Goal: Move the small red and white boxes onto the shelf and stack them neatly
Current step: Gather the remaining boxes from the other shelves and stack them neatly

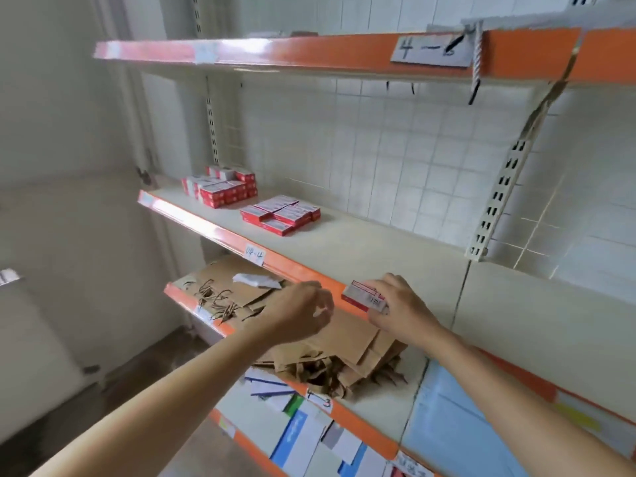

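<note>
A small red and white box (364, 299) was gripped in the right hand (399, 309), fingers curled over its top and thumb beneath, and was held just in front of the orange front edge of the middle shelf (378, 256), near the middle of that edge. The left hand (303, 313) was held just beside it to the left, fingers loosely curled with nothing in them, over the shelf below.

On the middle shelf two groups of the same boxes were seen: a taller stack (220, 187) at the rear left corner, and a low flat group (280, 215) just to its right, set a little back from the front edge. The two groups were apart from each other.

On the lower shelf (192, 304) flattened brown paper bags (344, 346) with twisted handles were piled, under both hands. A handwritten label (254, 254) was stuck on the middle shelf's front edge. A white wire grid (413, 149) was seen behind the shelf.
</note>
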`<action>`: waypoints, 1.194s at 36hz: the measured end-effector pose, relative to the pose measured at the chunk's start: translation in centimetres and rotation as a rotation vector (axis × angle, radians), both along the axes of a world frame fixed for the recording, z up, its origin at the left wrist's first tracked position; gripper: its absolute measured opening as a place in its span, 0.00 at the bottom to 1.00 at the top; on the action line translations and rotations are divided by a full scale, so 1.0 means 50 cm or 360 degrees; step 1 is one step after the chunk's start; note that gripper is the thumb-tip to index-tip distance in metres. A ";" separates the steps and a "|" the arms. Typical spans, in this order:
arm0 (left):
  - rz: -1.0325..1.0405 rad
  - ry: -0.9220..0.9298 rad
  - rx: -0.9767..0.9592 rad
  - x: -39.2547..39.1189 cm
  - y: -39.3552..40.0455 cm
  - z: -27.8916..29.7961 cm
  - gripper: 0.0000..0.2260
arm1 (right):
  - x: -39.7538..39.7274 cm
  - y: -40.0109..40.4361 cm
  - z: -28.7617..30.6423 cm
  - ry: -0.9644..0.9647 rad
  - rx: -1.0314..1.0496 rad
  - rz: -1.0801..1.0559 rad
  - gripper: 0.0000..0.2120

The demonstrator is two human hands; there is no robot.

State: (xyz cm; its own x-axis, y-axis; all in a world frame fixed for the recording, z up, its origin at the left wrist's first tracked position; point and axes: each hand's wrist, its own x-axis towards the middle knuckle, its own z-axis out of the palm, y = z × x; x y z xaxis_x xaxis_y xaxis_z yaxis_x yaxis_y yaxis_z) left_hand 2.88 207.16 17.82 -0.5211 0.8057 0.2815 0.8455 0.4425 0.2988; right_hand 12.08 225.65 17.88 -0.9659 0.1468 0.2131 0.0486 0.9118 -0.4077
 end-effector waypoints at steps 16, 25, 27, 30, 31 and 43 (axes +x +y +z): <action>0.0183 -0.0009 0.0080 -0.251 -0.015 0.020 0.07 | -0.343 0.037 0.004 0.0002 -0.0117 0.0004 0.21; 0.0018 -0.0181 -0.0010 -0.329 0.035 -0.014 0.13 | -0.375 0.061 -0.055 -0.0083 -0.0269 0.0110 0.23; -0.0010 -0.0197 -0.0018 -0.350 0.050 -0.016 0.16 | -0.374 0.067 -0.053 -0.0127 -0.0341 0.0123 0.22; -0.0175 -0.0254 -0.0072 -0.392 0.079 -0.018 0.19 | -0.373 0.073 -0.048 -0.0141 -0.0532 0.0045 0.19; -0.0229 -0.0276 -0.0093 -0.405 0.089 -0.019 0.20 | -0.370 0.074 -0.048 -0.0100 -0.0581 -0.0017 0.18; -0.0409 -0.0543 0.0049 -0.490 0.125 -0.036 0.16 | -0.387 0.053 -0.066 0.0255 -0.0573 -0.0628 0.20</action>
State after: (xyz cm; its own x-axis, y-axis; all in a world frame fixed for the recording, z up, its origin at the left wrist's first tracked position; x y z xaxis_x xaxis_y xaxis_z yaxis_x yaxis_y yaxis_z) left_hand -21.62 213.38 16.05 -0.3716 0.9155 0.1539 0.7777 0.2165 0.5902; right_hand -7.25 228.32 14.56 -0.7827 0.5813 0.2224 0.2697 0.6388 -0.7206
